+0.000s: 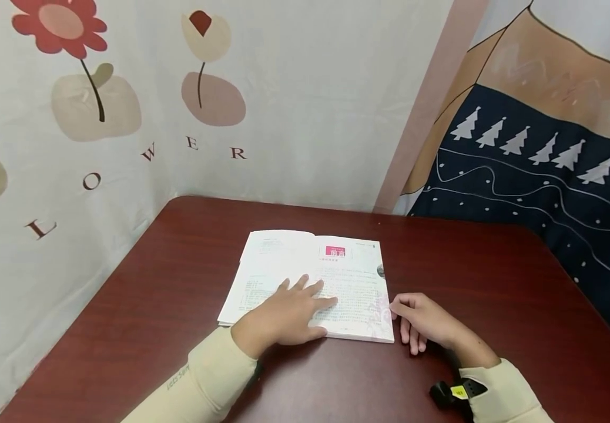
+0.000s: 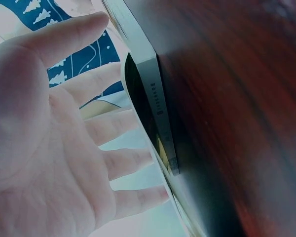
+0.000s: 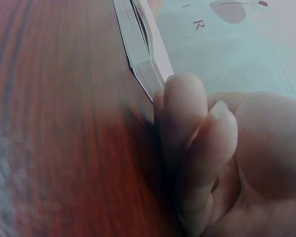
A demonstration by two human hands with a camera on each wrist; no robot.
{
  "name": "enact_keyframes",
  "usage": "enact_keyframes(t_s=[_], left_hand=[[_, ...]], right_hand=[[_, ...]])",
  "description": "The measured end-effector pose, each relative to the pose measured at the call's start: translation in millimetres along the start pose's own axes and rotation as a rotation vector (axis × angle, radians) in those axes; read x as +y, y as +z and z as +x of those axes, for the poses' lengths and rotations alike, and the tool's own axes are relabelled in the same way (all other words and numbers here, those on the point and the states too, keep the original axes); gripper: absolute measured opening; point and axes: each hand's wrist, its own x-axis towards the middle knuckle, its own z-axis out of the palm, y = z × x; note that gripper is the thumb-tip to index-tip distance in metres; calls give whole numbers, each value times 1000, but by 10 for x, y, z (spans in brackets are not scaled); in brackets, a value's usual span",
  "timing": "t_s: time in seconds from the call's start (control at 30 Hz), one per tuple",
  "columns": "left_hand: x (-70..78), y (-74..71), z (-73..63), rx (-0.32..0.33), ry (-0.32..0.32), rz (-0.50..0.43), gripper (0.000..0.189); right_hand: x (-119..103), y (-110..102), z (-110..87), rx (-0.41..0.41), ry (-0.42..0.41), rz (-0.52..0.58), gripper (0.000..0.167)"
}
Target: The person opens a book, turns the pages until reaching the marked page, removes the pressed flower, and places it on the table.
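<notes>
"How's the left grip from your end?"

"I have the left hand (image 1: pixel 289 311) lying spread over the book (image 1: pixel 347 317), fingers fanned out and pinching nothing, the tips reaching the right-hand page."

"And the right?"

"The right hand (image 1: pixel 426 320) is at the book's right edge, near the lower corner. I see bent fingers, with the thumb close against the index finger. Whether a page is pinched between them, I can't tell, even from the wrist camera."

"Where's the book itself?"

"Open and flat, at about the middle of the dark red table (image 1: pixel 194 258). I can make out a pink block (image 1: pixel 335 251) high on the right page. From the left wrist I also get a dark gap beneath the curved upper pages."

"Further out?"

"Pale yellow sleeves (image 1: pixel 215 376) on both arms, a black strap (image 1: pixel 474 388) with a yellow label (image 1: pixel 459 392) at the right wrist. Behind the table I've got a white flowered curtain (image 1: pixel 305 129) and, to the right, a navy cloth (image 1: pixel 495 176) with white trees."
</notes>
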Motion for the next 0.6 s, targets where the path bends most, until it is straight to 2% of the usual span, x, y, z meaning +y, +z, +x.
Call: enact_keyframes(t_s=[0.6], left_hand=[[-7, 3, 2, 17, 18, 12, 48]], right_hand=[[10, 3, -5, 6, 1, -8, 32]])
